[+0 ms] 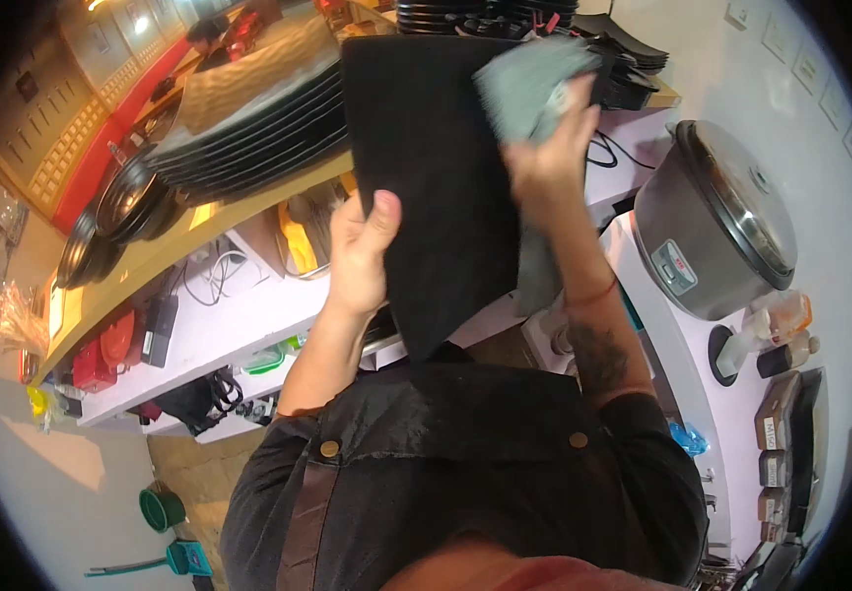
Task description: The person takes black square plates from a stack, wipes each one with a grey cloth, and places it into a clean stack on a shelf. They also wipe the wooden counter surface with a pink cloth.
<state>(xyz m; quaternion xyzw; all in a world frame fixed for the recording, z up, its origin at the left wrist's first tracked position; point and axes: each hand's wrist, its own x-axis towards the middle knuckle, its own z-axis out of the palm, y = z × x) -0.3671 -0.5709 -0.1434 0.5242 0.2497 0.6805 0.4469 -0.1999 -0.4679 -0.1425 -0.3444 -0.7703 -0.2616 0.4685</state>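
Note:
A large black rectangular panel, perhaps a tray or board (440,185), is held up in front of my chest. My left hand (366,244) grips its left edge, the thumb lying on the near face. In my right hand (555,159) is a pale grey-green cloth (529,89), blurred, at the panel's upper right. Part of another grey surface, perhaps hanging cloth, shows below my right wrist; what it belongs to I cannot tell.
A stack of large black plates (263,148) and black bowls (126,199) line the wooden counter at left. More black dishes (618,52) stand at the back. A grey rice cooker (714,221) and bottles (773,325) occupy the right counter. Another person (208,41) is far off.

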